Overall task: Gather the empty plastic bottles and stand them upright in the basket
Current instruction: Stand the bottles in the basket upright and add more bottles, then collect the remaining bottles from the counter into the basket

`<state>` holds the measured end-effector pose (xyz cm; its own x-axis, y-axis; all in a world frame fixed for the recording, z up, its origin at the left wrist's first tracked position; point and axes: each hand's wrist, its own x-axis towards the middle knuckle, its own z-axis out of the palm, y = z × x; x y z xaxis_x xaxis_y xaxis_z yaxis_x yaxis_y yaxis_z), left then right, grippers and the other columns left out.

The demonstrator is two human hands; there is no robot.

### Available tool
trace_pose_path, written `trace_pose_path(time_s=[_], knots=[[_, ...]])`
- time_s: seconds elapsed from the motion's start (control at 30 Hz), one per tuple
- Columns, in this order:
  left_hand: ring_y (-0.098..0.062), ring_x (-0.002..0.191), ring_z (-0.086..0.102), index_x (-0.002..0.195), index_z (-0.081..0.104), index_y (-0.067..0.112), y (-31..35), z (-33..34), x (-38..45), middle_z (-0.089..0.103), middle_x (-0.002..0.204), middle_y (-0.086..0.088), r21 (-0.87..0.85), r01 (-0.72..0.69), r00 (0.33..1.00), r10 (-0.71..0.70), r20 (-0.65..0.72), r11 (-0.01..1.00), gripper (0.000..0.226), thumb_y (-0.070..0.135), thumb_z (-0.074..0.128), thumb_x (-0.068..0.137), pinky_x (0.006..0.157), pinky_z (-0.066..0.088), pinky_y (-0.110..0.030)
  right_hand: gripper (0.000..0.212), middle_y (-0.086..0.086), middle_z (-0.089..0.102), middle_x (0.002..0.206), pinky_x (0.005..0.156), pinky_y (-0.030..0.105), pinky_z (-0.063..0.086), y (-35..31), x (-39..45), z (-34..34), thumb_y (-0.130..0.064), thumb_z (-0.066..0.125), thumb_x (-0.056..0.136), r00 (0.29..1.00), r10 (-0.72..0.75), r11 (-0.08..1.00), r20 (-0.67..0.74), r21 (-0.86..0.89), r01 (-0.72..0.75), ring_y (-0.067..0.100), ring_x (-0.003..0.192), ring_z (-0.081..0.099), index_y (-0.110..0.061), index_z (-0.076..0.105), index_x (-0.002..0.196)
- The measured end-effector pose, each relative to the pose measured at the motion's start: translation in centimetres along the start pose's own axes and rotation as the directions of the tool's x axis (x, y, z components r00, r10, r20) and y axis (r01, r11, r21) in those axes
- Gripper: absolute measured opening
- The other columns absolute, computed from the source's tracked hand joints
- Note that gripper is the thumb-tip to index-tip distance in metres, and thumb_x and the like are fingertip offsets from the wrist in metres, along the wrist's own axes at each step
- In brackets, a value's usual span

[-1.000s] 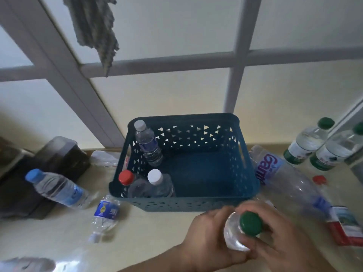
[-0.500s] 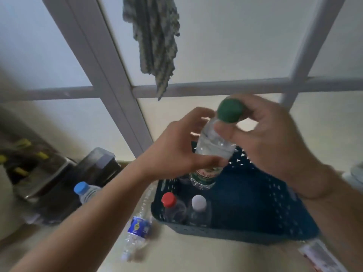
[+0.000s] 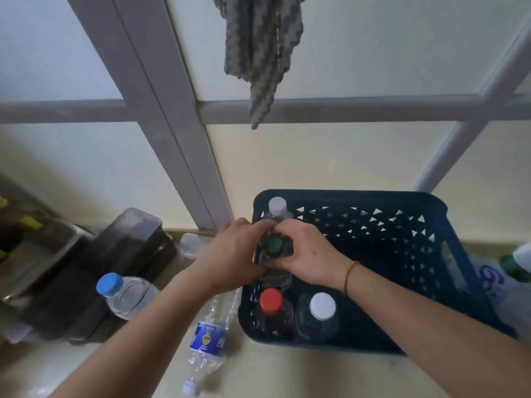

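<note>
A dark blue perforated basket stands on the counter by the window. Inside its left side a green-capped bottle stands upright, with my left hand and my right hand both wrapped around its neck and shoulder. Three more bottles stand upright in the basket: a white-capped one at the back left corner, a red-capped one and a white-capped one at the front. Left of the basket lie a blue-capped bottle and a blue-labelled bottle.
A dark box sits at the left against the wall. A patterned cloth hangs over the window frame above. More bottles lie at the right edge beside the basket.
Both hands lifted the green-capped bottle from the counter's front, carried it over the basket and lowered it into the left side. The view shifted left and closer.
</note>
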<state>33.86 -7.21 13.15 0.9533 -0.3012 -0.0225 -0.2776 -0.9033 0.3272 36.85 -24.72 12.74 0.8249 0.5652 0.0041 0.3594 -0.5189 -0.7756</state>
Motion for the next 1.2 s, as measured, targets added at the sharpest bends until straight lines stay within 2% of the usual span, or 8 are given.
trace_pose_path(time_s=[0.13, 0.3, 0.4, 0.47, 0.6, 0.73, 1.0, 1.2], knots=[[-0.017, 0.11, 0.053, 0.135, 0.046, 0.032, 0.4, -0.4, -0.2, 0.064, 0.113, 0.012, 0.011, 0.008, 0.997, -0.009, 0.071, 1.0, 0.071, 0.063, 0.06, 0.072, 0.096, 0.038, -0.039, 0.035, -0.006, 0.059, 0.096, 0.071, -0.001, 0.034, 0.3, -0.1, 0.3, -0.025, 0.083, 0.073, 0.999, -0.022, 0.998, 0.041, -0.063, 0.025, 0.002, 0.081, 0.05, -0.017, 0.065, 0.102], [-0.019, 0.113, 0.055, 0.131, 0.043, 0.051, 2.7, -2.1, -0.6, 0.059, 0.13, 0.005, -0.062, 0.01, 0.995, -0.004, 0.101, 0.998, 0.067, 0.018, 0.071, 0.08, 0.1, 0.047, -0.042, 0.038, 0.006, 0.069, 0.11, 0.086, 0.026, 0.049, 0.7, -1.9, -1.1, -0.022, 0.077, 0.079, 0.998, 0.053, 0.999, 0.031, -0.001, -0.053, 0.019, 0.099, 0.063, -0.013, 0.064, 0.114], [-0.023, 0.12, 0.054, 0.124, 0.035, 0.068, 5.6, -2.0, -0.1, 0.047, 0.134, 0.027, -0.146, -0.17, 0.985, 0.165, -0.043, 0.975, 0.073, 0.019, 0.061, 0.075, 0.095, 0.051, -0.052, 0.033, 0.01, 0.069, 0.107, 0.08, 0.03, 0.05, 0.6, -5.0, -3.5, -0.02, 0.073, 0.084, 0.987, 0.091, 0.996, -0.134, 0.023, -0.089, 0.022, 0.096, 0.064, -0.01, 0.064, 0.114], [-0.019, 0.121, 0.053, 0.129, 0.045, 0.054, 8.8, -1.6, 0.3, 0.04, 0.134, 0.033, -0.167, -0.344, 0.934, 0.319, -0.161, 0.924, 0.063, 0.023, 0.053, 0.074, 0.098, 0.049, -0.049, 0.033, 0.008, 0.068, 0.103, 0.08, 0.031, 0.054, 0.5, -8.2, -5.2, -0.023, 0.073, 0.085, 0.966, 0.11, 0.993, -0.232, 0.056, -0.1, 0.021, 0.09, 0.065, -0.011, 0.063, 0.114], [0.002, 0.121, 0.046, 0.119, 0.062, 0.029, 17.4, -0.4, 0.1, 0.052, 0.127, 0.022, -0.244, -0.561, 0.82, 0.489, -0.297, 0.791, 0.041, 0.027, 0.049, 0.08, 0.105, 0.034, -0.016, 0.021, 0.007, 0.07, 0.09, 0.07, 0.024, 0.054, 1.1, -16.1, -8.5, -0.019, 0.07, 0.088, 0.886, 0.119, 0.991, -0.448, 0.114, -0.075, 0.018, 0.078, 0.066, -0.01, 0.065, 0.105], [-0.014, 0.117, 0.055, 0.113, 0.069, 0.013, 24.4, 3.5, -0.2, 0.06, 0.123, 0.005, -0.268, -0.692, 0.72, 0.614, -0.323, 0.67, 0.034, 0.022, 0.054, 0.083, 0.104, 0.038, -0.024, 0.007, 0.005, 0.069, 0.083, 0.069, 0.026, 0.053, 3.3, -24.4, -10.2, -0.013, 0.067, 0.088, 0.772, 0.18, 0.984, -0.609, 0.117, -0.138, 0.014, 0.076, 0.065, -0.01, 0.067, 0.094], [-0.013, 0.12, 0.053, 0.132, 0.053, 0.027, 32.0, 15.4, 1.1, 0.055, 0.133, 0.009, -0.208, -0.78, 0.606, 0.796, -0.01, 0.591, 0.059, 0.03, 0.066, 0.075, 0.099, 0.045, -0.029, 0.01, -0.003, 0.073, 0.086, 0.071, 0.018, 0.052, 11.9, -37.7, -10.5, -0.02, 0.068, 0.086, 0.538, 0.5, 0.857, -0.679, 0.297, -0.422, 0.008, 0.08, 0.067, -0.017, 0.07, 0.095], [-0.025, 0.105, 0.069, 0.12, 0.063, 0.026, 32.7, 23.5, 3.0, 0.068, 0.123, -0.001, 0.094, -0.77, 0.623, 0.711, 0.326, 0.631, 0.095, 0.052, 0.085, 0.031, 0.082, 0.056, -0.042, 0.031, 0.001, 0.06, 0.108, 0.082, 0.023, 0.046, 20.5, -43.8, -9.4, -0.026, 0.063, 0.08, 0.247, 0.644, 0.576, -0.724, 0.247, -0.779, 0.017, 0.099, 0.057, -0.018, 0.061, 0.11]])
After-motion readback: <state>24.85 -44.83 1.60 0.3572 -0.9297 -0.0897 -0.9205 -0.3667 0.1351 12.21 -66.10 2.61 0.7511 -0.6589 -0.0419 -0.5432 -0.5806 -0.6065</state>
